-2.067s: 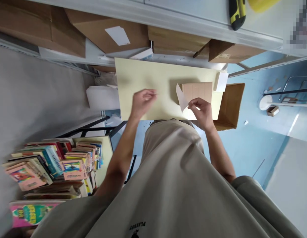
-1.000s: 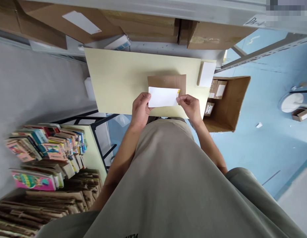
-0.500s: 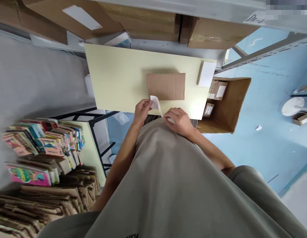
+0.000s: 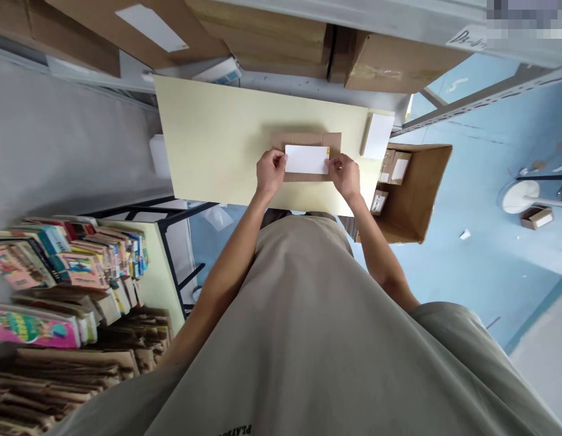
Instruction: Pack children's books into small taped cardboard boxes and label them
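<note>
A white label with a small yellow mark at its right end is stretched flat over a brown cardboard box. My left hand pinches the label's left edge between thumb and fingers. At the opposite end, my right hand pinches the right edge near the yellow mark. Whether the label touches the cardboard along its whole length I cannot tell. The cardboard lies on a pale yellow tabletop, and a white stack of labels or cards rests at the table's right end.
Right of the table stands an open carton with small boxes inside. Large cartons line the grey shelf behind. At lower left are rows of books and folded cardboard. A black frame stands beside them.
Both hands have moved forward from the table's near edge to above the cardboard. The label, bent and hanging from my left hand before, is now spread flat between both hands.
</note>
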{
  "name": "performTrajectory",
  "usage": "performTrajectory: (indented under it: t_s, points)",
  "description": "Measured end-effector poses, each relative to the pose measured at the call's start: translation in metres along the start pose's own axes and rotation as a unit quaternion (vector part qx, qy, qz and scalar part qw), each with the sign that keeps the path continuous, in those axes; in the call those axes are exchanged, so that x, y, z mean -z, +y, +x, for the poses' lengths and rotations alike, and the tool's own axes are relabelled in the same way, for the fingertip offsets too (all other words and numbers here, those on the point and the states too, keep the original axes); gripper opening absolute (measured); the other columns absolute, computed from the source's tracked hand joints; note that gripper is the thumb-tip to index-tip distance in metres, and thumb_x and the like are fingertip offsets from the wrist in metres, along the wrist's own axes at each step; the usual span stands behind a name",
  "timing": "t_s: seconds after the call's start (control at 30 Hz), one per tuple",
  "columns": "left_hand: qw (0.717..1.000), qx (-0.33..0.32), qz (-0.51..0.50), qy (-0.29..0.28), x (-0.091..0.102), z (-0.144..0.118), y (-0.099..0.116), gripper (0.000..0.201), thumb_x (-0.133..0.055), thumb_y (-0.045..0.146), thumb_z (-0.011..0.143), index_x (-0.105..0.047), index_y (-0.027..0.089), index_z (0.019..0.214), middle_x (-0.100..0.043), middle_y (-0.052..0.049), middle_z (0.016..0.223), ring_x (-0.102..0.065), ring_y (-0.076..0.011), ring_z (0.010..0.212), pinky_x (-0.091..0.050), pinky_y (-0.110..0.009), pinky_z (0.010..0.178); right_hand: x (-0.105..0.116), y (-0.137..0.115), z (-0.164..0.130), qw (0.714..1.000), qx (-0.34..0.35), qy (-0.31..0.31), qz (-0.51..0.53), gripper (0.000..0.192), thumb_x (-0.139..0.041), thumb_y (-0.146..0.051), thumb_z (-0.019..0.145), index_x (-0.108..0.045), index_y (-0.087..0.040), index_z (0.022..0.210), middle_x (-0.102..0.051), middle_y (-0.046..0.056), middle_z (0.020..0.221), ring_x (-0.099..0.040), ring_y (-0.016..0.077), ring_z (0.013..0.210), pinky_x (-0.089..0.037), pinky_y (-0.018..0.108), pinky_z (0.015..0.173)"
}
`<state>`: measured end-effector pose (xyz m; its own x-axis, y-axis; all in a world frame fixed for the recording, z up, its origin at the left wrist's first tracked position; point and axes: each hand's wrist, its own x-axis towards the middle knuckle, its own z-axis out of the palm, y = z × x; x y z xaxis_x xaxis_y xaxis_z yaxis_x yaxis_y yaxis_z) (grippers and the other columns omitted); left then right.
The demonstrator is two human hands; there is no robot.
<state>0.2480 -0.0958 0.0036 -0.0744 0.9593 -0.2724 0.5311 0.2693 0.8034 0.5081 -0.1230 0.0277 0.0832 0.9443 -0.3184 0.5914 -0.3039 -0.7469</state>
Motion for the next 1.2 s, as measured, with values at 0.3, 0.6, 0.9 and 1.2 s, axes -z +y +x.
performTrajectory:
  t_s: [0.3,0.6,0.9,1.2]
  points:
    - [0.999,-0.002,0.038,0.03,-0.01,-0.003,-0.007,0.017,-0.07,0.027,0.107,-0.067,0.025,0.091,-0.075,-0.007,0.094,-0.071,-0.0226,0.088,-0.06,-0.038,0.091,-0.011,0.007,0.005,0.999,-0.015,0.007,-0.044,0.033,-0.064,-0.049,0.116,-0.078,-0.022,0.103,-0.083,0.012,0.104,-0.075,0.0276,0.092,-0.064,0.048,0.094]
    - [0.999,-0.013,0.046,0.02,-0.01,-0.003,-0.003,0.023,-0.07,0.019,0.106,-0.062,0.026,0.086,-0.071,-0.006,0.089,-0.07,-0.0245,0.092,-0.059,-0.041,0.098,-0.012,0.0,0.011,0.996,-0.053,0.011,-0.076,0.022,-0.066,-0.037,0.11,-0.08,-0.022,0.103,-0.085,0.012,0.101,-0.076,0.0299,0.096,-0.065,0.051,0.098]
    - [0.999,0.009,0.05,0.001,-0.008,-0.001,0.002,0.021,-0.068,0.017,0.104,-0.063,0.026,0.086,-0.073,-0.006,0.093,-0.072,-0.0254,0.096,-0.059,-0.043,0.102,-0.014,-0.009,0.018,0.989,-0.113,0.019,-0.099,0.015,-0.071,-0.032,0.104,-0.079,-0.021,0.101,-0.085,0.012,0.101,-0.079,0.0339,0.109,-0.065,0.057,0.106]
    - [1.0,0.008,0.025,0.006,-0.008,0.001,-0.002,0.018,-0.07,0.025,0.105,-0.067,0.027,0.087,-0.073,-0.006,0.09,-0.072,-0.0251,0.093,-0.06,-0.042,0.098,-0.021,-0.022,-0.024,0.98,0.003,-0.023,-0.196,0.042,-0.047,-0.027,0.117,-0.071,-0.016,0.149,-0.074,0.024,0.144,-0.071,0.0399,0.132,-0.055,0.062,0.117]
